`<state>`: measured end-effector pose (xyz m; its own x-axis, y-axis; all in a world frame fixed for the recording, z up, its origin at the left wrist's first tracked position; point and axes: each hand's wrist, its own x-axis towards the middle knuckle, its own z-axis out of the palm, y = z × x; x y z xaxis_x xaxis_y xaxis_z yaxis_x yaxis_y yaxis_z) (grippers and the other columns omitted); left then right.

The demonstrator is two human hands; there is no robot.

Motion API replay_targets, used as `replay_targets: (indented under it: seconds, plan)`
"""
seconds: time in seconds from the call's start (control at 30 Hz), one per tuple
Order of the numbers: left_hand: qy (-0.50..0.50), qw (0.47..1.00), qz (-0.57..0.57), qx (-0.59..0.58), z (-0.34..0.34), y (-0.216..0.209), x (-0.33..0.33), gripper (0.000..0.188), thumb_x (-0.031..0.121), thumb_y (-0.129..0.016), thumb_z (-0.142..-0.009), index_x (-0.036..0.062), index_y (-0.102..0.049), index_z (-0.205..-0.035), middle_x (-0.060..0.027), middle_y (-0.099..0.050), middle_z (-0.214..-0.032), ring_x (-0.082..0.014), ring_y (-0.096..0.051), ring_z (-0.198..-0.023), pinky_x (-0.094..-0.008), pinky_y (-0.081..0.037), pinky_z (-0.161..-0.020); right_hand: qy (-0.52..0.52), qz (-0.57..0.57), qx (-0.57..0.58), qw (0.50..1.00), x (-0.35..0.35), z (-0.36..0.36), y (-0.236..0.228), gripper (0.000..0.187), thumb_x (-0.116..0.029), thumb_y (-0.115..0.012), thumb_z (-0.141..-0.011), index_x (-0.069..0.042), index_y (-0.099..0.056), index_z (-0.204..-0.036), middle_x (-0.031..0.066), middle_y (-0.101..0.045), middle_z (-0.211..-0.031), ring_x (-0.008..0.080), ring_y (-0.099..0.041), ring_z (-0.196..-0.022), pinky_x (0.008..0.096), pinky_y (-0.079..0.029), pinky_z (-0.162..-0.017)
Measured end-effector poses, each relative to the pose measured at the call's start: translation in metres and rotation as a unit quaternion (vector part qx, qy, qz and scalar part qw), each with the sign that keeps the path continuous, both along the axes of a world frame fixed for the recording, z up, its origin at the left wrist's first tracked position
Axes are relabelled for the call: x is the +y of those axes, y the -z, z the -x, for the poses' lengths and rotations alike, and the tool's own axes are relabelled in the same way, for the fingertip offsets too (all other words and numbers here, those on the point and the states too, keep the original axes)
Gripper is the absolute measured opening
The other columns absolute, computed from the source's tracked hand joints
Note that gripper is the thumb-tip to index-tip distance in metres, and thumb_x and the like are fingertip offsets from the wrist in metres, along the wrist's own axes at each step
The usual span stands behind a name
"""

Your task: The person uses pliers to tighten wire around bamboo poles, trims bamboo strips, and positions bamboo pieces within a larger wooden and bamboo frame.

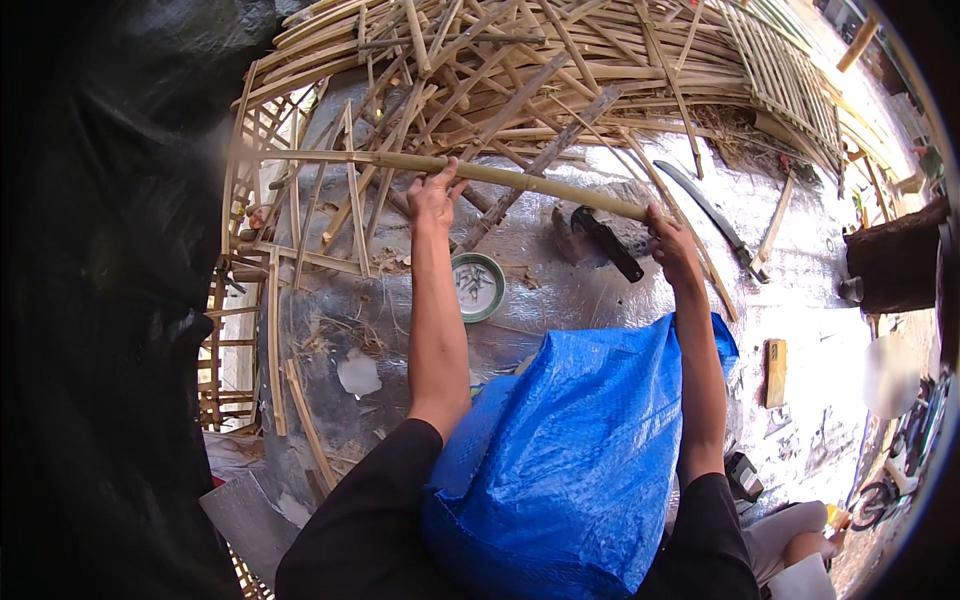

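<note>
Head cam: left hand (434, 196) has fingers curled around a long pale green bamboo pole (520, 180), right hand (670, 240) clamps its near end. Pole hangs level above the silvery foil mat (560, 290), curved machete (712, 212) lying nearby.

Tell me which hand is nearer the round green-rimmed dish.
Left. The left hand grips the bamboo pole just above the dish; the right hand holds the pole's end, farther off.

Harsh daylight, glare off the silver ground sheet (600, 290), dark vignette left, fisheye bending at edges.
</note>
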<state>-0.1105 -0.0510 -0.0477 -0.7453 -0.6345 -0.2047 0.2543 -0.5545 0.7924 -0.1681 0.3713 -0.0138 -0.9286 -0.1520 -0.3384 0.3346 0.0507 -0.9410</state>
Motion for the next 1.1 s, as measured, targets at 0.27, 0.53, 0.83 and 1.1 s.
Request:
replay_targets:
  seconds: [0.27,0.53,0.83,1.1]
  plan:
    - [-0.046,0.998,0.005,-0.046,0.018,-0.030,0.026,0.049,-0.004,-0.079,-0.082,0.0035,-0.055,-0.124,-0.0123,-0.070,-0.109,-0.0264,-0.073,-0.093,-0.0447,-0.066,-0.069,0.042,-0.499,0.236,0.833,-0.004,-0.009,-0.022,0.070,-0.065,-0.070,-0.087,0.002,-0.069,-0.107,0.0184,-0.068,-0.083,0.0352,-0.067,-0.077,0.0467,-0.051,-0.072]
    - [-0.072,0.989,0.046,-0.120,0.031,-0.047,0.033,0.053,-0.001,-0.081,-0.080,-0.0014,-0.052,-0.124,-0.0157,-0.069,-0.110,-0.0283,-0.074,-0.090,-0.0431,-0.067,-0.070,0.029,-0.436,0.454,0.776,-0.008,-0.008,-0.014,0.014,-0.019,-0.078,-0.087,-0.006,-0.077,-0.092,0.0071,-0.070,-0.098,0.0290,-0.064,-0.090,0.0417,-0.049,-0.079]
    - [-0.013,0.995,0.087,-0.046,0.016,-0.071,0.030,0.044,0.002,-0.079,-0.083,-0.0001,-0.054,-0.119,-0.0122,-0.070,-0.110,-0.0256,-0.072,-0.096,-0.0416,-0.067,-0.073,-0.005,-0.354,0.313,0.881,-0.007,-0.003,-0.008,0.016,-0.019,-0.079,-0.088,-0.006,-0.078,-0.098,0.0107,-0.070,-0.098,0.0294,-0.068,-0.087,0.0370,-0.050,-0.078]
    - [-0.033,0.995,0.084,-0.046,0.023,-0.038,0.030,0.030,0.005,-0.081,-0.084,-0.0011,-0.062,-0.107,-0.0132,-0.072,-0.099,-0.0248,-0.075,-0.085,-0.0384,-0.068,-0.066,0.007,-0.363,0.425,0.829,0.006,0.012,0.005,0.015,-0.019,-0.077,-0.088,-0.008,-0.080,-0.098,0.0098,-0.071,-0.100,0.0292,-0.066,-0.095,0.0389,-0.050,-0.083]
